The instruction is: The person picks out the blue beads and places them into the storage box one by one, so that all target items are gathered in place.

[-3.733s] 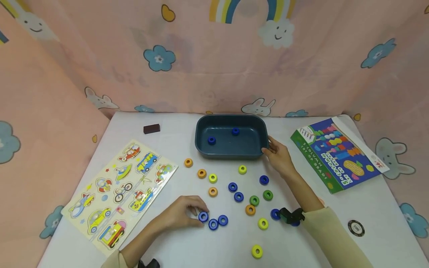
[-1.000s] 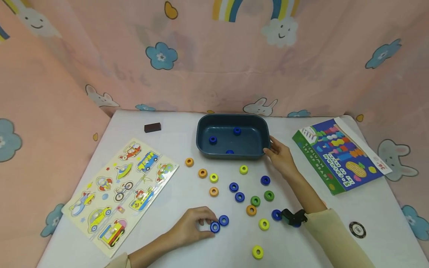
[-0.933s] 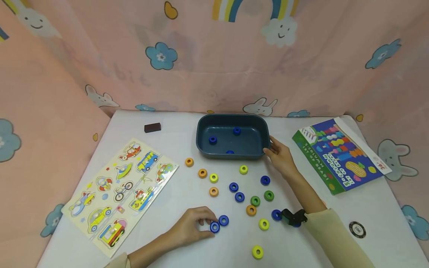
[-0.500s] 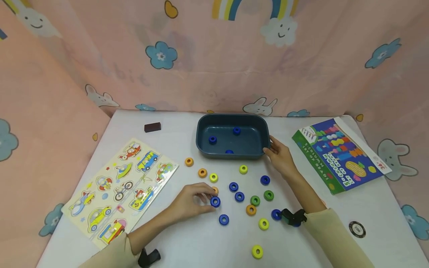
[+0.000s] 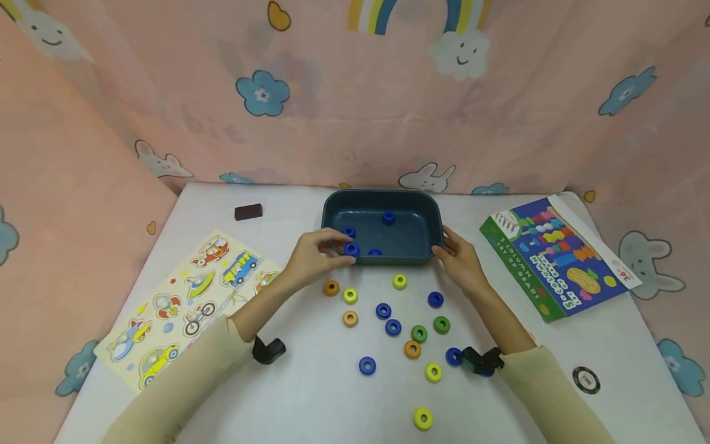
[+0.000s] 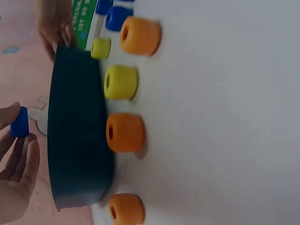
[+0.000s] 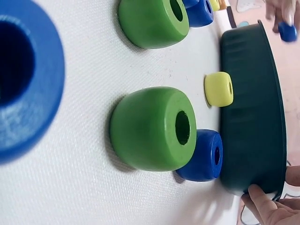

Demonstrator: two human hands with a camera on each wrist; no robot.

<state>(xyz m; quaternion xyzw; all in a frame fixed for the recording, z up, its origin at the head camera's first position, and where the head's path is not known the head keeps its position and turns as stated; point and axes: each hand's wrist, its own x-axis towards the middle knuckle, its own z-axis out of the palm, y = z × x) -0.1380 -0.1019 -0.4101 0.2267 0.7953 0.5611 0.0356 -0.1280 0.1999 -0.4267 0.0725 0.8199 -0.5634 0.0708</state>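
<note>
My left hand (image 5: 313, 256) pinches a blue bead (image 5: 352, 249) between thumb and fingers, over the near left rim of a dark teal tray (image 5: 405, 259). The left wrist view shows that same blue bead (image 6: 20, 123) held above the tray's level. Inside the tray lie three more blue beads, one (image 5: 389, 217) toward the back and one (image 5: 375, 252) partly hidden by the near wall. At the tray's right end, my right hand (image 5: 461, 260) grips the rim, as the right wrist view also shows with fingers (image 7: 262, 201) on the corner.
Loose blue, green (image 5: 441, 325), yellow (image 5: 423, 419) and orange beads (image 5: 412, 349) are scattered in front of the tray. A picture board (image 5: 183, 302) lies left, partly under the left arm. A bead box (image 5: 560, 256), a round chip (image 5: 586, 380) and a dark brown block (image 5: 248, 212) lie around.
My left hand has picked up a blue bead from the near part of the table and carried it forward to the tray. Earlier, a third blue bead appeared in the tray. The right hand stays put.
</note>
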